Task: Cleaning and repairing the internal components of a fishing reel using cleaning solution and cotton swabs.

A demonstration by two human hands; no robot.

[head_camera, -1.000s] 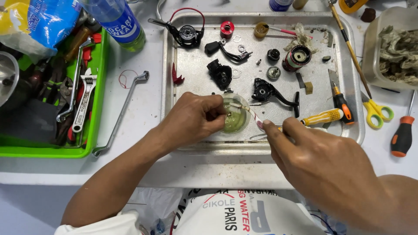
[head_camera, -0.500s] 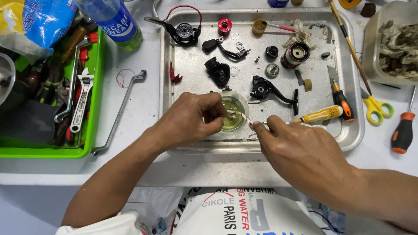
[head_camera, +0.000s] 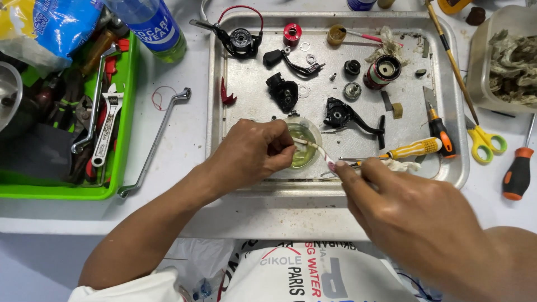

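Observation:
A small clear cup (head_camera: 305, 146) of yellowish liquid stands near the front of a metal tray (head_camera: 240, 112). My left hand (head_camera: 251, 154) rests at the cup's left rim, its fingertips pinched on something small that I cannot make out. My right hand (head_camera: 408, 212) holds a thin brush (head_camera: 316, 148) whose tip reaches over the liquid to the left fingertips. Taken-apart fishing reel pieces lie further back on the tray: a black body piece (head_camera: 282, 92), a black crank handle (head_camera: 349, 117), a spool (head_camera: 382, 71) and a red-wired rotor (head_camera: 240, 39).
A yellow screwdriver (head_camera: 411, 149) and an orange-black knife (head_camera: 439, 131) lie on the tray's right. Yellow scissors (head_camera: 486, 140) and an orange screwdriver (head_camera: 517, 170) are beyond it. A bent wrench (head_camera: 156, 140) lies left; a green bin (head_camera: 120, 140) holds several tools. A bottle (head_camera: 151, 25) stands behind.
My right hand has shifted slightly and the brush tip now lies across the cup at my left fingertips. The left hand stays at the cup.

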